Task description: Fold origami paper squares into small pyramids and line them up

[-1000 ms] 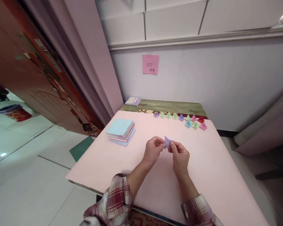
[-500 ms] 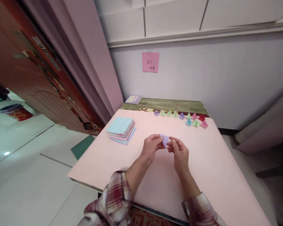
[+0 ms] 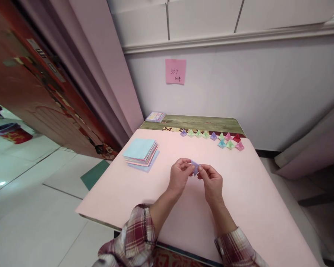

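A small folded purple paper piece [image 3: 195, 167] is pinched between my left hand [image 3: 179, 177] and my right hand [image 3: 211, 182], a little above the pink table cover [image 3: 256, 200]. Both hands have their fingertips closed on it, and most of the paper is hidden by the fingers. To the left lies a stack of coloured paper squares [image 3: 140, 151] with a light blue sheet on top. At the far edge of the cover stands a row of several small folded paper shapes [image 3: 213, 138] in purple, green, pink and red.
A small pack of coloured sheets [image 3: 155, 117] lies on the wooden tabletop at the back left. A pink note [image 3: 175, 71] is stuck on the wall. A red door [image 3: 33, 89] and a tiled floor are to the left, and a curtain [image 3: 311, 152] hangs at the right.
The purple piece has been turned and folded flatter between my fingers; its upright point of a second ago no longer shows. My hands stayed in the same place.
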The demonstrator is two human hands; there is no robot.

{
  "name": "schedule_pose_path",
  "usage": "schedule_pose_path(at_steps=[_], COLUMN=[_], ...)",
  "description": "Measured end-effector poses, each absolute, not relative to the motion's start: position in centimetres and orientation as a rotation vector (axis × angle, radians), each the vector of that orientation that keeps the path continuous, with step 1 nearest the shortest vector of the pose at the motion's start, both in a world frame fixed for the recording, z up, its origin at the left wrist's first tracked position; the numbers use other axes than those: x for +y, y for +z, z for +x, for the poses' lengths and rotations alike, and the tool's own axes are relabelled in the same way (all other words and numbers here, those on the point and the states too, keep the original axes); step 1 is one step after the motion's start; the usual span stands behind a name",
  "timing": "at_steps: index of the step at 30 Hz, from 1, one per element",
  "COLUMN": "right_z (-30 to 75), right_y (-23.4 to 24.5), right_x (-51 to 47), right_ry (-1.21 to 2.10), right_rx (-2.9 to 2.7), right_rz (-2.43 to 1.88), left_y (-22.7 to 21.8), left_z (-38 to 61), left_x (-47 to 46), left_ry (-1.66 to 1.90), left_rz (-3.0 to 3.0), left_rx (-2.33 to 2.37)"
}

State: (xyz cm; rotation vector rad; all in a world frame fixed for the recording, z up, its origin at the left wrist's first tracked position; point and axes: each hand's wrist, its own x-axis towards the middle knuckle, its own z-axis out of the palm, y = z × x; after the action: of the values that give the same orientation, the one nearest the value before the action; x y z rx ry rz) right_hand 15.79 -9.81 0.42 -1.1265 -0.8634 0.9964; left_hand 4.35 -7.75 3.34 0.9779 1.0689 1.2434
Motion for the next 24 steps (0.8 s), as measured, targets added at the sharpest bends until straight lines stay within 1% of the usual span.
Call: schedule_pose_path(at_steps=[3,8,19,22,24], right_z=[15.7,15.6,15.5,15.7,15.9], right_y=[0.4,0.3,0.6,0.7,0.6], right_x=[-9.8,-9.9,-10.1,-10.3,-10.2], right_ry=[0.948,0.939,0.835,0.886,1.013], right_rx=[-0.848,-0.845,-0.903,-0.920,-0.885], right_rz=[-1.106,-1.095,-1.082,-1.083,-1.066], left_y=[3.1,2.9,4.3,4.2,4.2], left_z=[4.4,4.5,4.2,3.6,3.0], left_x=[-7.7,-7.8,-8.2,-8.2,-8.2], left_ry=[1.287,1.259,1.137,1.040,0.933], left_rz=[1.040,1.025,1.080,0.970,0.886], left_rx=[1.092,1.087,1.042,1.005,0.969])
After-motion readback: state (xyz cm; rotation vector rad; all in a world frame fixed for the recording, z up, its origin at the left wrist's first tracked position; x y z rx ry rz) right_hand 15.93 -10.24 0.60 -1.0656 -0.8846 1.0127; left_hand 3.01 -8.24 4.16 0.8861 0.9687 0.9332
